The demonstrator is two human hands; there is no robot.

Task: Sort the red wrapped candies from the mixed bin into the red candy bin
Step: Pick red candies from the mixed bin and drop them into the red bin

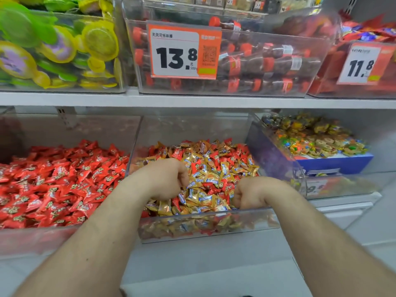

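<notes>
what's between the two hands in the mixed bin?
Head view: between left hand and right hand lies loose candy in the mixed bin: mostly gold wrapped candies, a few red wrapped candies.

- Shop candy aisle, white metal shelf [192, 100] running across between two rows of clear plastic bins
- Top row: green and yellow sweets [57, 46], little cola-bottle candies behind an orange price tag [184, 50] reading 13.8, and a second tag [362, 65] showing 11.8
- Lower right bin: gold-wrapped sweets [310, 136] on a blue box [334, 162]
- Lighting bright and even
</notes>
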